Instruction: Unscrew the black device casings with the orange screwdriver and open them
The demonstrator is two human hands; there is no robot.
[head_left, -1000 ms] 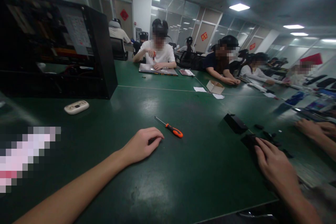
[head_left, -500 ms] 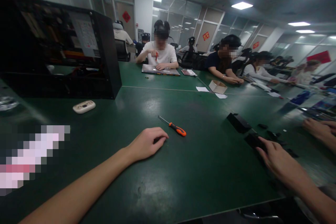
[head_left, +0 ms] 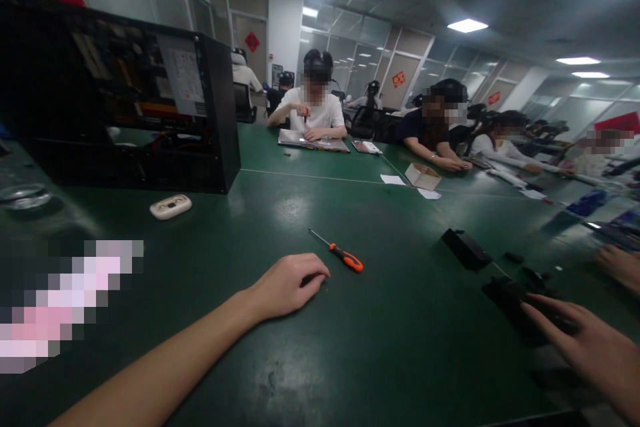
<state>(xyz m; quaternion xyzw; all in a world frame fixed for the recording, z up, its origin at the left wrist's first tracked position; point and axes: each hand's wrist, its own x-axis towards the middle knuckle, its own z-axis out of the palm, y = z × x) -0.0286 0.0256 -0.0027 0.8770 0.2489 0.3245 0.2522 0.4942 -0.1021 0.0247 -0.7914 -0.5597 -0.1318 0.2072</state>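
Black block (head_left: 506,293) at right hand (head_left: 593,343), grip unclear, left hand (head_left: 289,287) half-open on green table (head_left: 400,347)

At four o'clock the right hand (head_left: 593,347) is blurred and runs off the right edge; its fingers cover part of a dark piece (head_left: 505,293), and whether they grip it or merely touch it cannot be told. Some black parts (head_left: 535,275) beside that are too small and dim to name. Just past six, the left hand (head_left: 293,285) hides its own palm. Another person's hand (head_left: 619,264), between three and four, is cut off. At eight, blocks of pixels mask a pale thing (head_left: 65,307). At nine, a smeared, clear object (head_left: 25,197) meets the left edge.
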